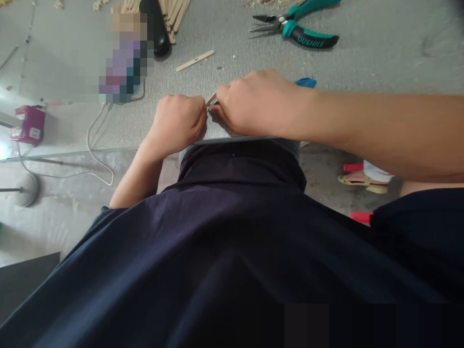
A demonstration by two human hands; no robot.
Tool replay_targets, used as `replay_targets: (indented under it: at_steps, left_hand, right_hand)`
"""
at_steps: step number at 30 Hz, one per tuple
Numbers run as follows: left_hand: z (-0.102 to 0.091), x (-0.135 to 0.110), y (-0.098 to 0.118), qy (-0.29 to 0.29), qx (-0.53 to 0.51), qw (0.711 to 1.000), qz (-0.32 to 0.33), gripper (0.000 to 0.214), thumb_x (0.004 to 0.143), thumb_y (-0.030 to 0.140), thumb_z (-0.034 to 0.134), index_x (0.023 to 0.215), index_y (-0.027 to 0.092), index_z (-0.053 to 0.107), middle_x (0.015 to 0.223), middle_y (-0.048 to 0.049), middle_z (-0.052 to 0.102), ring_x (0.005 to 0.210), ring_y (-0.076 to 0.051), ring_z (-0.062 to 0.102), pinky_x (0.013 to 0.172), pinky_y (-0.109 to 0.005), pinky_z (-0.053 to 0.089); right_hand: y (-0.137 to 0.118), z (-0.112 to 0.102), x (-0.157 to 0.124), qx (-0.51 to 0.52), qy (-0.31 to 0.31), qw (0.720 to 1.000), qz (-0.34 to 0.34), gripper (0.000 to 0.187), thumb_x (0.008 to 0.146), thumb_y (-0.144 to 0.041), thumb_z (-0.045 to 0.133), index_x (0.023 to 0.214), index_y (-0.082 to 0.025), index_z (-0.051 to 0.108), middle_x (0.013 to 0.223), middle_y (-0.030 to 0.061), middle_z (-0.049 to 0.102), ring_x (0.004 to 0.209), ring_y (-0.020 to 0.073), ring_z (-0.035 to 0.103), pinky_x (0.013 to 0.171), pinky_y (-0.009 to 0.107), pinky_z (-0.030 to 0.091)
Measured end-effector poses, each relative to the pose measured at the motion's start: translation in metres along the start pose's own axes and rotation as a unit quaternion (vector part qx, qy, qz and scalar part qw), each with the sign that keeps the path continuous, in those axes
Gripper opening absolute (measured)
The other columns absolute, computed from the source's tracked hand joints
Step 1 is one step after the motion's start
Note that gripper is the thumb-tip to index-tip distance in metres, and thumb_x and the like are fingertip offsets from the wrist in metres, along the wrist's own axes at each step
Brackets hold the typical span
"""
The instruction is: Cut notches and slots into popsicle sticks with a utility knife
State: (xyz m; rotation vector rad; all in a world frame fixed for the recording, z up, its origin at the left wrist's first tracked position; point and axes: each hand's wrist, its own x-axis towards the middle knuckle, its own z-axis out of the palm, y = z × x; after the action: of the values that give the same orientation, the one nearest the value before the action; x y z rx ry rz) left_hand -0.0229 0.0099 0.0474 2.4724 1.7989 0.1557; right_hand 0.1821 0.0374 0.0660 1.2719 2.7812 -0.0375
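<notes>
Operator: Where is the wooden stick (210, 99), and why there?

Instructor: It spans the narrow gap between the left hand (179, 118) and the right hand (253, 104), at the near edge of the tabletop (380, 67). This position, close to the torso, probably steadies both wrists.

Operator: State the condition of the fingers.

Instructor: Left: tightly curled, gripping one end of the stick. Right: curled, index finger and thumb pinching near the other end. A small dark item (216, 103) shows beside the right thumb (too small to identify); whether the right fingers also grip it cannot be told.

Operator: Why do the other items lie farther out?

Instructor: Presumably to leave working space. The loose stick (195, 61) lies just beyond the hands, likely for easy reach. The pliers (310, 41) rest untouched, handles pointing right, which suits a right-hand pickup. The stick pile (177, 14) lies beyond, toward the left.
</notes>
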Motion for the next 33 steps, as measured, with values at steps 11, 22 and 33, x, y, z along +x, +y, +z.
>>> replay_targets:
  at_steps: [11, 22, 33]
  left_hand:
    - [-0.002, -0.001, 0.009, -0.016, 0.06, 0.998, -0.004, 0.036, 0.107, 0.039, 0.037, 0.094, 0.026, 0.067, 0.087, -0.0151, 0.074, 0.082, -0.033, 0.068, 0.075, -0.045, 0.036]
    - [-0.008, -0.003, 0.014, -0.032, 0.042, 0.998, -0.033, 0.036, 0.109, 0.039, 0.04, 0.101, 0.027, 0.072, 0.098, -0.0144, 0.079, 0.095, -0.033, 0.074, 0.083, -0.045, 0.043]
    - [0.001, -0.007, 0.002, 0.005, -0.014, 1.0, -0.007, 0.042, 0.111, 0.05, 0.037, 0.092, 0.031, 0.07, 0.089, -0.0118, 0.077, 0.087, -0.031, 0.069, 0.077, -0.045, 0.04]
  right_hand:
    - [-0.002, -0.001, -0.001, 0.019, 0.005, 1.0, 0.004, 0.058, 0.121, -0.045, 0.04, 0.141, -0.002, 0.074, 0.129, 0.0297, 0.082, 0.128, 0.0532, 0.08, 0.099, 0.061, 0.064]
    - [-0.002, 0.0, -0.002, 0.026, 0.011, 1.0, 0.01, 0.058, 0.122, -0.046, 0.04, 0.142, -0.003, 0.074, 0.131, 0.0274, 0.083, 0.129, 0.0499, 0.081, 0.103, 0.06, 0.064]
    - [0.031, 0.004, 0.005, -0.03, -0.019, 0.996, -0.077, 0.061, 0.122, -0.055, 0.033, 0.136, -0.014, 0.075, 0.125, 0.022, 0.083, 0.119, 0.0434, 0.082, 0.096, 0.056, 0.066]
